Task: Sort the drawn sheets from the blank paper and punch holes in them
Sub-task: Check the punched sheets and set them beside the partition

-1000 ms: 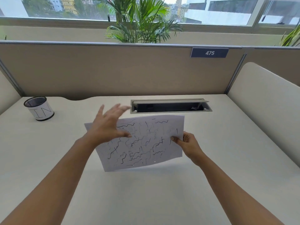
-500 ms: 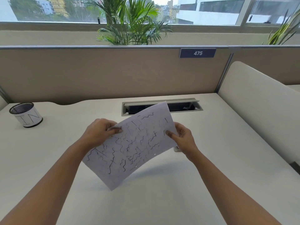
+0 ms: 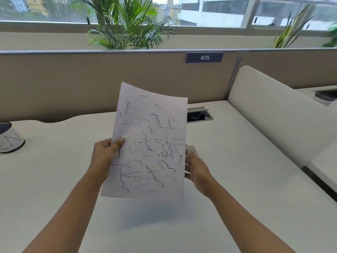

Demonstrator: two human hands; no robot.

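A white sheet covered in black squiggles, the drawn sheet, stands nearly upright in portrait above the middle of the desk. My left hand pinches its left edge, thumb on the front. My right hand grips its right edge, fingers mostly hidden behind the paper. A small pale object peeks out just above my right hand; I cannot tell what it is. No blank paper is in view.
A mesh cup wrapped in a white label stands at the desk's left edge. An open cable tray is set into the desk behind the sheet. Beige partitions close the back and right.
The sheet has turned from landscape, through a diagonal tilt, to upright portrait and risen. My left hand, open above it a second ago, now grips its left edge. The view shifted right.
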